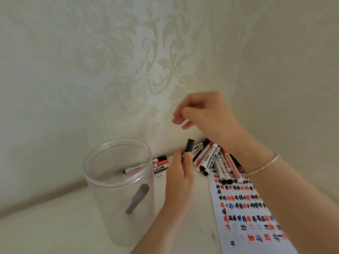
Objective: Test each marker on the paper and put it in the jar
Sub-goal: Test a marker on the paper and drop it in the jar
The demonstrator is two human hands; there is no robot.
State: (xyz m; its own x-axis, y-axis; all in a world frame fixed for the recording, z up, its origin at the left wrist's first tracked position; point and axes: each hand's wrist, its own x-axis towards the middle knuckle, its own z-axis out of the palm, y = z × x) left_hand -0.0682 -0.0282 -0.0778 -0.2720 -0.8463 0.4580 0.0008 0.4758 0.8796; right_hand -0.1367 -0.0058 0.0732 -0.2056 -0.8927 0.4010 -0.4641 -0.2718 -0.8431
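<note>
A tall clear plastic jar stands at the left on the pale table, markers lying inside. Just beside it, the left hand rises upright, its fingers wrapped round a black-capped marker pointing up. Higher, the blurred right hand curls loosely, seemingly pinching something white. Below it lies a heap of red and black markers on scribbled white paper.

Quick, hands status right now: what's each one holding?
Left hand: grips a black marker cap, upright between thumb and fingers.
Right hand: raised above the marker pile, fingers pinching something white, too blurred to name.
</note>
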